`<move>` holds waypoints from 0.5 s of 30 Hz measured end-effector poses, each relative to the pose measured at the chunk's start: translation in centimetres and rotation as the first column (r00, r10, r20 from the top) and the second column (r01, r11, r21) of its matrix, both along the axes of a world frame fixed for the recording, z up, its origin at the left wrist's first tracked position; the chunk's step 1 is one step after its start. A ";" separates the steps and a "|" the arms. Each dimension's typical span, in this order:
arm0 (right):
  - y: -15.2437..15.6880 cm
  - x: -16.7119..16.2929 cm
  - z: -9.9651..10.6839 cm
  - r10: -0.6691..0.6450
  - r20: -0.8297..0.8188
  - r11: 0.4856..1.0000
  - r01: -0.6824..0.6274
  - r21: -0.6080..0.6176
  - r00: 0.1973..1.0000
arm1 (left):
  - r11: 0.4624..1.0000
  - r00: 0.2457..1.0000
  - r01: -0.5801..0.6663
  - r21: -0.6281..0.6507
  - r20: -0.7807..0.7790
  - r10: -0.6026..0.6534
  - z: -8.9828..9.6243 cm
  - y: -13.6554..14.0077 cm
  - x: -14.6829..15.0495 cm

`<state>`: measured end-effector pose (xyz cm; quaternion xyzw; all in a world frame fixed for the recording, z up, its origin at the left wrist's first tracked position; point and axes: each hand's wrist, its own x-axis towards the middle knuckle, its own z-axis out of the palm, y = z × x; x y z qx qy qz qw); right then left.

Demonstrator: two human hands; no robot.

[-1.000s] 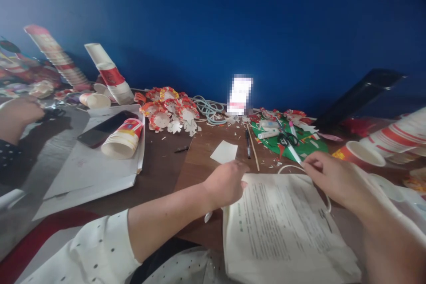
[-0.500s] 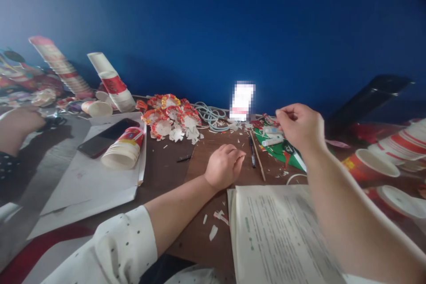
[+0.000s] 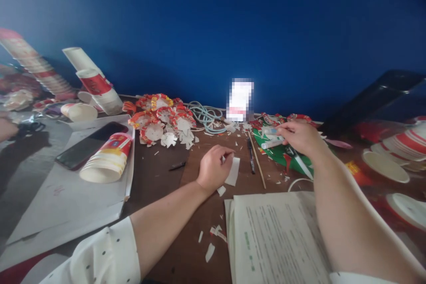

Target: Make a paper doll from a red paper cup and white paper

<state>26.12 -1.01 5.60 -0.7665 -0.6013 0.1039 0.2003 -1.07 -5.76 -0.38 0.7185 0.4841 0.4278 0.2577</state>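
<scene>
My left hand [image 3: 215,167] rests on the brown tabletop with its fingers curled; whatever they hold, if anything, is hidden. Beside those fingers, partly behind them, lies a white paper piece [image 3: 234,173]. My right hand [image 3: 303,138] is farther right, thumb and fingers pinched together at the end of a white tube [image 3: 270,130]. I cannot tell whether it grips that tube. A second white tube [image 3: 272,143] lies just below, on a green sheet [image 3: 261,135]. Scissors or a blade with a white edge [image 3: 301,163] lie under my right wrist.
Cut red-and-white paper pieces [image 3: 163,120] are heaped by a pale blue cord [image 3: 206,115]. A pen [image 3: 250,155] and thin stick [image 3: 258,159] lie mid-table. Paper cups [image 3: 106,157], a phone [image 3: 89,144], and printed sheets [image 3: 269,235] surround my arms. Another person's hand [image 3: 7,128] shows left.
My right hand has come down toward the white tubes. My left hand has shifted slightly left, and the white paper piece beside it now shows. The view has turned a little.
</scene>
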 end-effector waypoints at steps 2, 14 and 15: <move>-0.1 -0.6 -0.2 0.053 0.026 0.994 -0.050 -0.097 0.998 | 1.000 1.000 0.013 -0.017 0.003 -0.013 0.1 -0.1 -0.1; 0.0 1.5 -1.0 0.102 0.224 0.966 -0.042 -0.257 0.969 | 1.000 1.000 0.029 -0.008 -0.001 -0.029 0.3 -0.4 -0.4; 0.0 1.9 -1.2 0.088 0.228 0.975 -0.037 -0.219 0.970 | 1.000 1.000 0.027 -0.005 -0.001 -0.027 0.2 -0.4 -0.4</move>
